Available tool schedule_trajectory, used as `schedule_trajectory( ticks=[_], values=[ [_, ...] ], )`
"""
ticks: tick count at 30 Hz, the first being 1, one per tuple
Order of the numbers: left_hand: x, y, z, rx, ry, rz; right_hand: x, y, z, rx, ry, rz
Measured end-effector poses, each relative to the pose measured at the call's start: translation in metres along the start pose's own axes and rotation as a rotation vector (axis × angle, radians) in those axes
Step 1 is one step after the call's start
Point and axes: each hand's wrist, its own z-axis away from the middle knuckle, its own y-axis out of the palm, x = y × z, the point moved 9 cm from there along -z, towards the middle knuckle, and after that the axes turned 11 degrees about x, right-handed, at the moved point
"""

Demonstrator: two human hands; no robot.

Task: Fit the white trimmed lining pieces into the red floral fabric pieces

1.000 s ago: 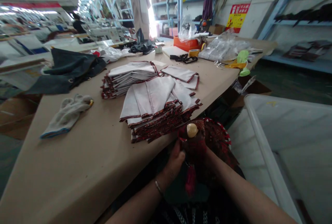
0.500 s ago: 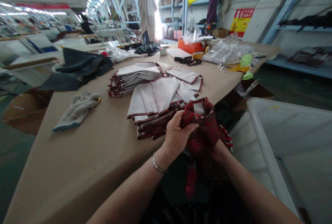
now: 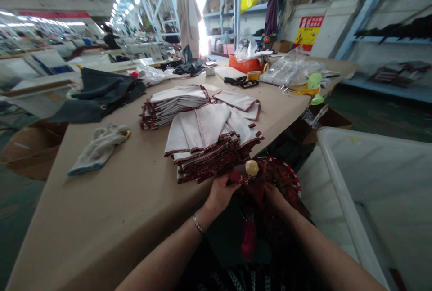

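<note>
My left hand [image 3: 221,194] pinches the left edge of a dark red patterned cloth piece [image 3: 254,192] just off the table's front edge. On the other side of that cloth, my right hand [image 3: 275,199] is closed on it, with its fingertips partly hidden. Between my hands a pale rounded knob [image 3: 251,167] sticks up out of the cloth; what it belongs to is covered. Beyond my left hand lies a stack of white cloth pieces with red patterned edging [image 3: 205,131]. More red patterned cloth [image 3: 280,176] bunches to the right, and a red tassel [image 3: 249,237] hangs below.
A second stack of white pieces [image 3: 178,95] sits behind the first. A work glove [image 3: 99,147] lies at left on the brown table [image 3: 135,201], near dark folded cloth [image 3: 101,91]. At right stands a large white bin [image 3: 340,201]. Plastic bags [image 3: 286,73] and an orange box [image 3: 245,64] are farther back.
Both hands have moved down with the red patterned cloth. The pale knob, out of sight before, now shows through it, and the right edge of the white stack is uncovered.
</note>
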Motion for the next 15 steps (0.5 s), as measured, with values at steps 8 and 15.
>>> schedule_trajectory(
  ticks=[8, 15],
  values=[
    [-0.046, -0.023, 0.045, -0.048, 0.159, -0.089, 0.069, 0.022, 0.027, 0.176, -0.285, 0.132],
    [-0.165, -0.009, 0.045, 0.018, 0.49, -0.275, 0.169, -0.015, 0.032, 0.054, -0.51, -0.059]
  ],
)
